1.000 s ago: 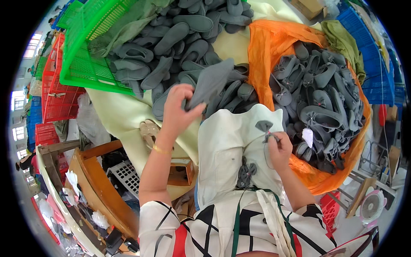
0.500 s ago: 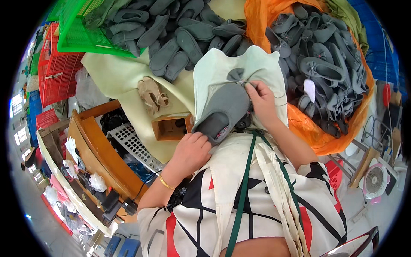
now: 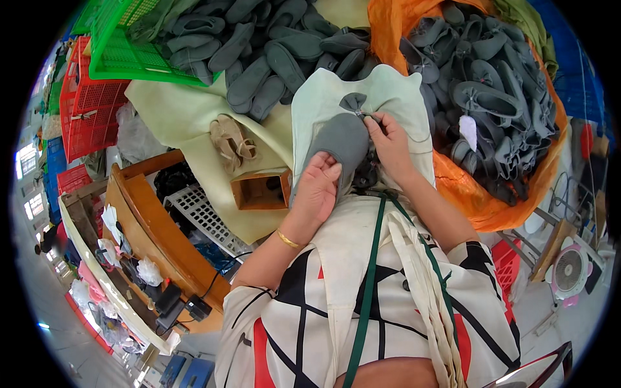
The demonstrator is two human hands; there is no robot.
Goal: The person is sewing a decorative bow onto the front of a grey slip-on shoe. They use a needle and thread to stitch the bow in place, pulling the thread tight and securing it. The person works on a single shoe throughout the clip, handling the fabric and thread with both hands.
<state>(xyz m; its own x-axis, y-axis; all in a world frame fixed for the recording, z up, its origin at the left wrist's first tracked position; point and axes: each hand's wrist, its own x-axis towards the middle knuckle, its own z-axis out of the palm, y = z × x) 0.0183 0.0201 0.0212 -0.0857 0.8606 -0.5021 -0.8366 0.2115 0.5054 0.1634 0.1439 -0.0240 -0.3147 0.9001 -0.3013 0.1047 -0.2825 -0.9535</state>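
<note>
A dark grey cloth slipper lies over the pale cloth on my lap, toe pointing away from me. My left hand grips it at the opening, fingers curled over the edge of the upper. A small grey fabric bow sits at the toe end. Beside that bow, my right hand has thumb and forefinger pinched together. What they pinch is too small to make out. Small dark pieces lie between the slipper and my right wrist, partly hidden.
Grey slippers are heaped ahead, beside a green crate. An orange sack full of similar slippers stands at right. Beige slippers and an open wooden box lie left, near a white perforated basket and a wooden drawer.
My left hand has moved from the heel end up to the slipper's opening. The slipper now stands more upright, and the bow shows slightly nearer and further left. My right hand stays pinched beside it.
</note>
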